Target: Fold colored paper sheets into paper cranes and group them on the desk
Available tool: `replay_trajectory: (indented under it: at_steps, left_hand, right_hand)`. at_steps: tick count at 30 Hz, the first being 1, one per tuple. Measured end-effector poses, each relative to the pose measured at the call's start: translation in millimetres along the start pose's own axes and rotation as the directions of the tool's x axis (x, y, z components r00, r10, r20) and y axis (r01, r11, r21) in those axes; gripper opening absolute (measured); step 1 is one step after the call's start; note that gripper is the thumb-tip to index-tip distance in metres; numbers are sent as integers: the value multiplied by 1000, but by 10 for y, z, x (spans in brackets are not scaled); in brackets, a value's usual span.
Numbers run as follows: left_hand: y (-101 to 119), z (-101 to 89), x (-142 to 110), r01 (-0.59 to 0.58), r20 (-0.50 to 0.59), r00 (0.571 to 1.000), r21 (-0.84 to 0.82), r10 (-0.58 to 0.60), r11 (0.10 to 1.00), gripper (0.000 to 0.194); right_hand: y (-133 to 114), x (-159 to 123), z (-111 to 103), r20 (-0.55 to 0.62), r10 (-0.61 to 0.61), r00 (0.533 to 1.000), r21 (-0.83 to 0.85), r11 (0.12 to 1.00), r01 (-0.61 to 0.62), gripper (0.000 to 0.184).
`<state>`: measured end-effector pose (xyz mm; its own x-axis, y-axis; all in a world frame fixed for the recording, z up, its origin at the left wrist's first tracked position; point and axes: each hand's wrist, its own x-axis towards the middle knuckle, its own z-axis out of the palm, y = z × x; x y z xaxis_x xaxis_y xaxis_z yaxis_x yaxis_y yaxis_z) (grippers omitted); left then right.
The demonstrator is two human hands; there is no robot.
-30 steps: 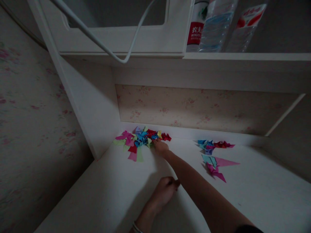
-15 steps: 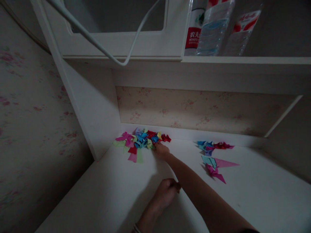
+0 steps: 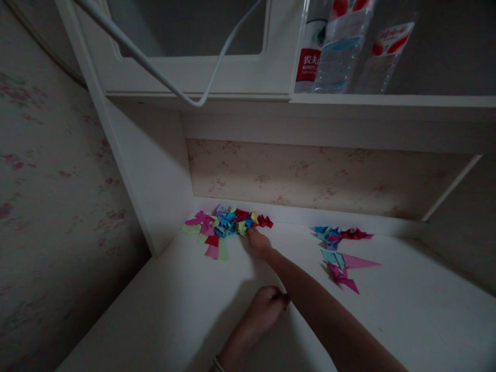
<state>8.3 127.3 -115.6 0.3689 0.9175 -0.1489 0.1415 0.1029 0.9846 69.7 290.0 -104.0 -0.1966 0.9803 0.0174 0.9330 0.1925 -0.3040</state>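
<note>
Paper pile (image 3: 228, 226) at back left of table (image 3: 155, 315), near back ledge (image 3: 298, 213): small folded pieces, angular, crumpled-looking, overlapping. Blue in middle, magenta at left, red and yellow at right, flat pale-green and pink strips toward front. Right hand (image 3: 259, 242) at pile's right front edge, fingers bunched; cannot tell whether they pinch piece. Left hand (image 3: 267, 307) curled near right forearm (image 3: 310, 294); cannot tell if holding anything. Well apart, at right: two smaller clusters (image 3: 333, 238), blue, red, teal, pink, some tips pointed.
</note>
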Motion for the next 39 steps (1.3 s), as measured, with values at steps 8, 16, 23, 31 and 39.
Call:
replay_trajectory:
  at_steps: [8, 16, 23, 31, 39]
  left_hand:
    - [70, -155, 18, 8, -186, 979, -371, -83, 929, 36]
    - [95, -236, -6, -121, -376, 927, -287, 4, 950, 48]
    - [105, -141, -80, -85, -29, 996, -66, 83, 994, 45]
    - [85, -163, -67, -96, 0, 995, -12, 96, 995, 35]
    - [18, -164, 2, -102, -137, 987, -137, 83, 985, 30]
  right_hand:
    - [200, -700, -149, -32, -54, 998, 293, 954, 61, 23]
    - [497, -1946, -79, -55, -70, 996, 637, 765, 90, 32]
    - [534, -2297, -118, -99, -119, 988, 663, 733, 155, 25]
    - [521, -2277, -103, -149, -230, 962, 487, 829, 274, 17]
    - [549, -2274, -38, -173, -49, 984, 646, 748, 151, 22]
